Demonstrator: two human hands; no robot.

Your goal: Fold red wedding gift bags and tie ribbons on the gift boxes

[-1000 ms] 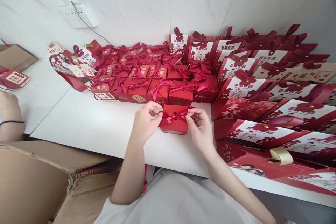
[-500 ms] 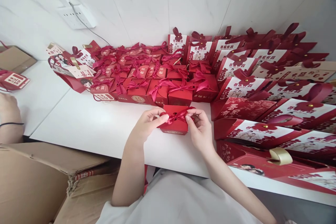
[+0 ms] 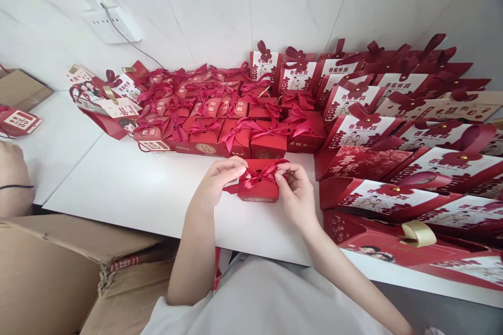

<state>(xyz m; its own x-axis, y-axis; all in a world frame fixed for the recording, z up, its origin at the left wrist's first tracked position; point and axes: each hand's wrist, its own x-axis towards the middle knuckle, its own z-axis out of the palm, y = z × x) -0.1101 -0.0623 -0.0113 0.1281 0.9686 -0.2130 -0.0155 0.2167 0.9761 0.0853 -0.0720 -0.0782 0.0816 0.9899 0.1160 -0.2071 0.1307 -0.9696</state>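
Observation:
A small red gift box (image 3: 259, 194) stands on the white tabletop in front of me, a dark red satin ribbon (image 3: 257, 175) tied in a bow across its top. At its left side my left hand (image 3: 218, 178) pinches the ribbon between thumb and fingertips; a ribbon tail hangs below them. On the right, the thumb and forefinger of my right hand (image 3: 294, 186) close on the bow's other side. Just behind stand several red boxes (image 3: 202, 138) with similar bows.
Red-and-white gift bags (image 3: 356, 131) with ribbon handles crowd the right side. Cardboard boxes (image 3: 58, 272) sit lower left, below the table edge. Another person's hand (image 3: 13, 178) rests at the far left near a red box (image 3: 18, 123). A wall socket (image 3: 112, 25) has a cable.
My left hand has shifted slightly left and up along the ribbon, and a ribbon tail now shows beneath it. The bow looks fuller. The box has stayed nearly in place.

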